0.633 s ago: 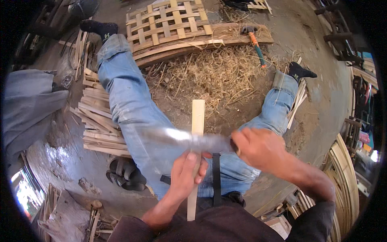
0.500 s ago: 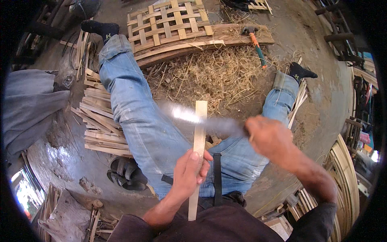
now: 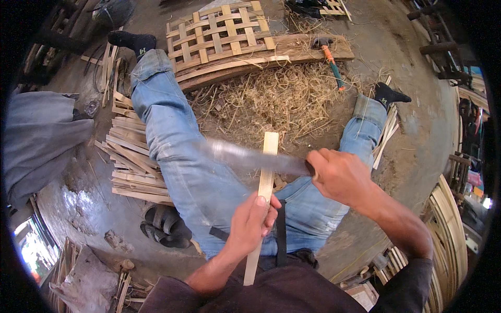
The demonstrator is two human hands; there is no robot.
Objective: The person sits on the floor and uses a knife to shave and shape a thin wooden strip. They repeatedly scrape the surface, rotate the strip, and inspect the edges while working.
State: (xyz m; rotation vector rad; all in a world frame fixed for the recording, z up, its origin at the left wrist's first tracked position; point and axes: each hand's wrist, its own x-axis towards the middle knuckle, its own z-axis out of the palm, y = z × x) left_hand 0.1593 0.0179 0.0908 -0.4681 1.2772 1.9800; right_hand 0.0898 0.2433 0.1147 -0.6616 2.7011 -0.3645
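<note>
Strip (image 3: 266, 183) tipped farther right, pale, flat, narrow

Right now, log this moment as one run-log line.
left hand: grips pale slat; right hand: holds long-bladed knife across slat, contact unclear; ahead: woven lattice panel, hammer, fibrous shavings

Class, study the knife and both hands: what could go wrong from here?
The knife in the right hand might slip along the strip into the bare left hand gripping it.
Its blurred end appears over the left leg of the jeans, so an overshoot could cut them.
The narrow strip might twist if gripped loosely.
</note>
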